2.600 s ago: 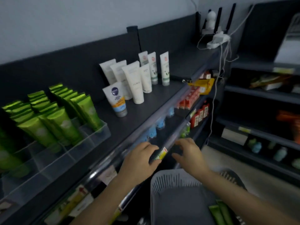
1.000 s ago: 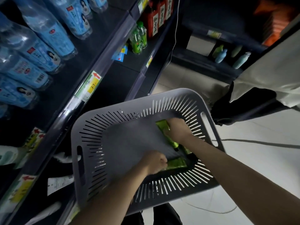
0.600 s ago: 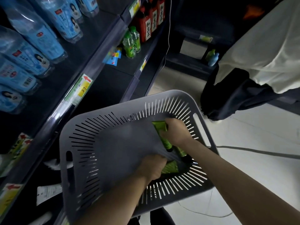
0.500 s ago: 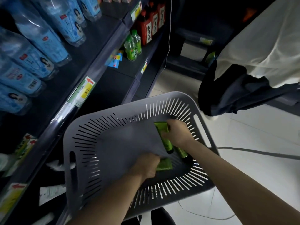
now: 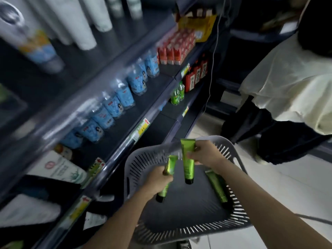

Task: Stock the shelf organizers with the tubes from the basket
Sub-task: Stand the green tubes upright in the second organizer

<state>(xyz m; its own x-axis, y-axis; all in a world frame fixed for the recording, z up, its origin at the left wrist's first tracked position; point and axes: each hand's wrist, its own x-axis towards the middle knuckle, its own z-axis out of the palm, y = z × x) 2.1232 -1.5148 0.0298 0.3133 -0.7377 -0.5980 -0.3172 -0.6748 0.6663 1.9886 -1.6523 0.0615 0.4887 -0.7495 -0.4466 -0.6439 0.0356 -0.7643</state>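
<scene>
A grey slotted basket [image 5: 201, 229] sits low in front of me. My left hand [image 5: 157, 180] grips a green tube [image 5: 169, 167] above the basket, its black cap pointing down. My right hand [image 5: 206, 155] holds a second green tube [image 5: 187, 162] upright by its flat end, cap down. One more green tube [image 5: 216, 187] lies inside the basket along its right side. The shelf organizers are out of view.
Dark shelves run along the left with white tubes [image 5: 79, 24] on top, blue-labelled bottles [image 5: 115, 103] below, red cartons [image 5: 176, 47] and green bottles [image 5: 177, 95] farther on. Another person in a pale top [image 5: 287, 90] stands at the right on the light floor.
Both hands have lifted out of the basket, each with a green tube. The view has swung up toward the shelves.
</scene>
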